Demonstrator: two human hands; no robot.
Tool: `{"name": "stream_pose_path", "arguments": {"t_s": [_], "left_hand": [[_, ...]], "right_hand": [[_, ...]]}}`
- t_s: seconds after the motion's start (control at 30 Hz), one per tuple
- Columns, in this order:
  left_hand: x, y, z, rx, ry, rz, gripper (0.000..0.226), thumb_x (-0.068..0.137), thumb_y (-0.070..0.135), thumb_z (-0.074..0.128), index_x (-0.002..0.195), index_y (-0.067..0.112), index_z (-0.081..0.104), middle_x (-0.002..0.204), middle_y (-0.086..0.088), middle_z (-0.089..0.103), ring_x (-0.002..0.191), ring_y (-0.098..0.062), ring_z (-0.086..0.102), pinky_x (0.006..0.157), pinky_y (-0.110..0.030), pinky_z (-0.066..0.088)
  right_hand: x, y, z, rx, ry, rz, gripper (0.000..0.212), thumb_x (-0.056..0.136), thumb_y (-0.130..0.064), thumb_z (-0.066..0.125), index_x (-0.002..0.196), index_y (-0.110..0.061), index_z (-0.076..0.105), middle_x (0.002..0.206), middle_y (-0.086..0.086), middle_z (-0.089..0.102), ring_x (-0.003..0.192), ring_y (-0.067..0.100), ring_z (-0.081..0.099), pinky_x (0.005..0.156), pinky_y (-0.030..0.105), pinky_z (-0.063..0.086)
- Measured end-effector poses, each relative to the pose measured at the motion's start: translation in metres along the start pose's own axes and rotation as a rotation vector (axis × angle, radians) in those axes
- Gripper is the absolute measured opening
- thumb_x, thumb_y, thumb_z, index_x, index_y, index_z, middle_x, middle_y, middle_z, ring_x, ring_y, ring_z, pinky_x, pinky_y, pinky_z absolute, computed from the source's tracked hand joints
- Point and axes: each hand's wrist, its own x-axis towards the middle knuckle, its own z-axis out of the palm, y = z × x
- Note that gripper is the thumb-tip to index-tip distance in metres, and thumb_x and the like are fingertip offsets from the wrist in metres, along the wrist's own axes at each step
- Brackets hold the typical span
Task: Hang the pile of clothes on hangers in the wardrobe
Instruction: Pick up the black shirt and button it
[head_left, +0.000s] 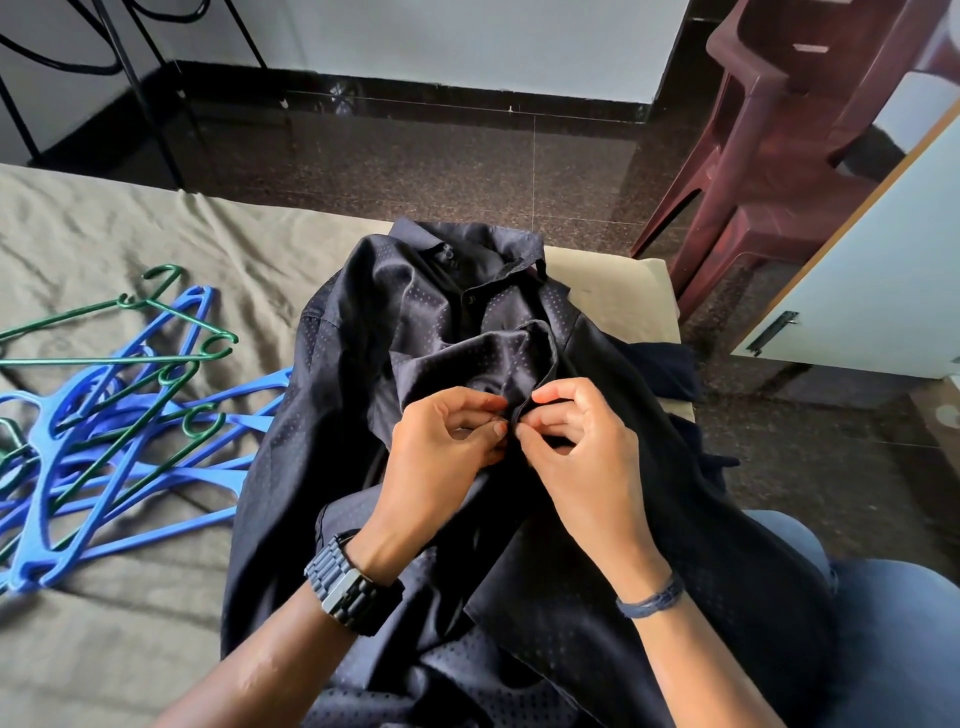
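Pinching the dark dotted satin shirt (426, 322) placket, left hand (441, 441) and right hand (576, 441) work a button; next, a blue plastic hanger (156, 467).

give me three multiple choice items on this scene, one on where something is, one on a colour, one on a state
1. Where do the hangers lie?
A. on the bed sheet, on the person's left side
B. on the brown chair
C. on the floor by the wall

2. What colours are the hangers?
A. red and white
B. blue and green
C. all black

3. What are the hands doing?
A. resting flat on the sheet
B. each holding a hanger
C. both pinching the dark shirt

Answers:
1 A, the pile sits on the olive bed sheet, beside the shirt.
2 B, blue ones mixed with thinner green ones.
3 C, the left hand and right hand meet with their fingertips on a fold of the dark shirt.
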Motion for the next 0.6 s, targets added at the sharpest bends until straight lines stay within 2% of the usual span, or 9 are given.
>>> {"name": "stream_pose_path", "arguments": {"t_s": [0.1, 0.2, 0.27, 0.33, 0.47, 0.6], "left_hand": [[-0.002, 0.001, 0.0, -0.006, 0.005, 0.005, 0.011, 0.089, 0.008, 0.063, 0.097, 0.014, 0.068, 0.078, -0.005, 0.073, 0.075, -0.018, 0.071, 0.071, -0.027, 0.057], [-0.003, 0.002, -0.001, 0.09, -0.002, 0.056, 0.014, 0.084, 0.017, 0.071, 0.096, 0.019, 0.066, 0.078, 0.002, 0.074, 0.073, -0.012, 0.071, 0.073, -0.025, 0.057], [-0.003, 0.004, -0.001, 0.135, 0.02, 0.093, 0.014, 0.083, 0.015, 0.073, 0.093, 0.02, 0.065, 0.076, 0.005, 0.074, 0.071, -0.008, 0.07, 0.069, -0.02, 0.056], [-0.001, 0.005, -0.002, 0.076, 0.047, 0.103, 0.014, 0.084, 0.008, 0.07, 0.089, 0.019, 0.063, 0.073, 0.001, 0.073, 0.068, -0.011, 0.07, 0.066, -0.022, 0.056], [0.008, 0.005, -0.003, 0.021, 0.03, 0.106, 0.016, 0.085, -0.001, 0.066, 0.088, 0.012, 0.057, 0.068, -0.002, 0.071, 0.064, -0.012, 0.067, 0.065, -0.027, 0.057], [0.02, 0.004, -0.005, -0.258, -0.146, 0.028, 0.021, 0.088, -0.009, 0.056, 0.085, 0.01, 0.046, 0.062, 0.0, 0.065, 0.06, -0.011, 0.062, 0.059, -0.023, 0.052]], "right_hand": [[0.0, 0.0, 0.0, -0.035, -0.008, -0.041, 0.03, 0.081, -0.004, 0.073, 0.1, -0.02, 0.054, 0.082, -0.011, 0.068, 0.078, -0.002, 0.066, 0.065, 0.008, 0.049], [-0.002, -0.002, 0.003, -0.075, -0.014, -0.095, 0.031, 0.082, -0.003, 0.072, 0.103, -0.018, 0.054, 0.081, -0.012, 0.066, 0.077, -0.001, 0.065, 0.063, 0.007, 0.048], [-0.002, -0.003, 0.005, -0.096, 0.002, -0.126, 0.031, 0.082, -0.002, 0.072, 0.105, -0.015, 0.055, 0.08, -0.013, 0.065, 0.077, -0.001, 0.065, 0.064, 0.007, 0.048], [0.0, -0.004, 0.005, -0.068, 0.024, -0.134, 0.03, 0.081, -0.003, 0.073, 0.103, -0.015, 0.056, 0.079, -0.011, 0.068, 0.076, 0.0, 0.066, 0.065, 0.009, 0.049], [0.006, -0.008, 0.002, 0.079, 0.02, -0.002, 0.025, 0.079, -0.004, 0.074, 0.097, -0.013, 0.058, 0.076, -0.006, 0.071, 0.076, 0.003, 0.068, 0.069, 0.013, 0.051], [0.019, -0.011, -0.003, 0.311, -0.022, 0.239, 0.021, 0.079, -0.002, 0.072, 0.096, -0.011, 0.063, 0.077, 0.002, 0.072, 0.073, 0.011, 0.067, 0.073, 0.024, 0.054]]}}
